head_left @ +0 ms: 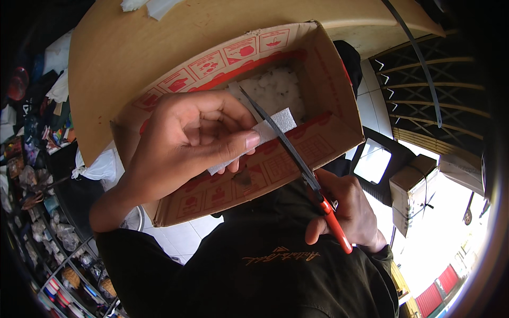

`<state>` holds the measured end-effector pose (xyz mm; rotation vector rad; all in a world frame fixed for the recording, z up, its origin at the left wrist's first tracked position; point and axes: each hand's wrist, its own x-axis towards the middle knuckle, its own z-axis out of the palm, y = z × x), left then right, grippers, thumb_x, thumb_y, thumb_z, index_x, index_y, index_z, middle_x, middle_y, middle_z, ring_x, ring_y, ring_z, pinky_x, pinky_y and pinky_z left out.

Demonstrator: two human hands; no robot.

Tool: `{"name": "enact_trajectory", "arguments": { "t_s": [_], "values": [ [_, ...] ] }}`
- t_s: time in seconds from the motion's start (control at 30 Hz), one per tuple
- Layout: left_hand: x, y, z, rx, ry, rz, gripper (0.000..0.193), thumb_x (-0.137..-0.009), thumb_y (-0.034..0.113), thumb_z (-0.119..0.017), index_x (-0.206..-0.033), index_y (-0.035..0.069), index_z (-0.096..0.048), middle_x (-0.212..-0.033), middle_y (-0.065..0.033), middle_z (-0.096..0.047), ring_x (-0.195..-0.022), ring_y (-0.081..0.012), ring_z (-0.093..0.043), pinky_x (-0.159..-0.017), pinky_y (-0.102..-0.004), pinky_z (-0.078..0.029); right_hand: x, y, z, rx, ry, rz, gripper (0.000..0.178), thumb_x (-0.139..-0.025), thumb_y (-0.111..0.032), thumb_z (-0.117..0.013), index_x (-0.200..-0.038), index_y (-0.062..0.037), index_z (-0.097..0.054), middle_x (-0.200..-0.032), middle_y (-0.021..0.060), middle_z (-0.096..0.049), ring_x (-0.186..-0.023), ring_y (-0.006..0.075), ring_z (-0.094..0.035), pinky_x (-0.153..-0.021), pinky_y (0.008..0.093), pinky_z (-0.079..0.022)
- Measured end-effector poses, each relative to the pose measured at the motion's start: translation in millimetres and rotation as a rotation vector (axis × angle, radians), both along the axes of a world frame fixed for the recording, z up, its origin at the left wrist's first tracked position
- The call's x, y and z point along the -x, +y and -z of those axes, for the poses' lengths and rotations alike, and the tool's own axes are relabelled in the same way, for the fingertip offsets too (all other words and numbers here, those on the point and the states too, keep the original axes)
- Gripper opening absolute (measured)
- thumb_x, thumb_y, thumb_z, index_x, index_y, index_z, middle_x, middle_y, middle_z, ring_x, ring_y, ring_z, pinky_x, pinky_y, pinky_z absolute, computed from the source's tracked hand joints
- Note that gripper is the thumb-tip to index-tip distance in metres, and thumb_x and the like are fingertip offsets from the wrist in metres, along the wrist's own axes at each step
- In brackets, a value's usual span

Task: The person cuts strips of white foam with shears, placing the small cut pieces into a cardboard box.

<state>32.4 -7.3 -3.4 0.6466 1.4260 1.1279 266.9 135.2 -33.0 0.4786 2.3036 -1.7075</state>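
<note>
Main risk, as judged: a nicked left thumb, since the scissors point(303, 167) crossed the white strip point(287, 121) near the thumb tip; a slipping blade or a shifting strip would have caused it. A crooked cut also looked possible, as the strip seemed light and bendy and its far end stuck out past the blades unsupported. A cut-off bit could have dropped into the cardboard box point(330, 79) below, among the white pieces point(275, 87) there, and been hard to pick out.

Left hand point(193, 130): closed in a pinch, thumb over the strip, fingers curled behind it. Right hand point(347, 204): wrapped around the red scissor handles, some fingers hidden. Blades looked nearly closed; exact gap couldn't be told. Strip was held above the box, beside the tabletop point(103, 90).
</note>
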Motion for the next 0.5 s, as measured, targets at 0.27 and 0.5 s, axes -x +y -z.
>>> {"name": "enact_trajectory", "arguments": {
  "t_s": [0.27,0.5],
  "values": [
    [1,-2,2,-0.009,0.049,-0.016,0.011,-0.089,0.004,-0.061,-0.095,-0.004,-0.058,-0.083,-0.0118,-0.063,-0.064,-0.0122,-0.061,-0.054,-0.0225,-0.047,-8,-2,4,0.051,-0.043,0.058,0.063,-0.057,-0.049,-0.087,-0.077,0.0004,-0.053,-0.051,0.0069,-0.045,-0.044,0.0219,-0.047,-0.045,0.0329,-0.035],
    [-1,-4,3,-0.016,0.047,-0.073,0.016,-0.089,0.003,-0.061,-0.102,-0.005,-0.057,-0.089,-0.0116,-0.064,-0.072,-0.0136,-0.063,-0.058,-0.0235,-0.050,-24,2,14,0.093,-0.008,-0.034,0.089,-0.036,-0.068,-0.085,-0.085,-0.0013,-0.052,-0.051,0.0044,-0.040,-0.045,0.0213,-0.045,-0.048,0.0344,-0.035]
  ]
}}
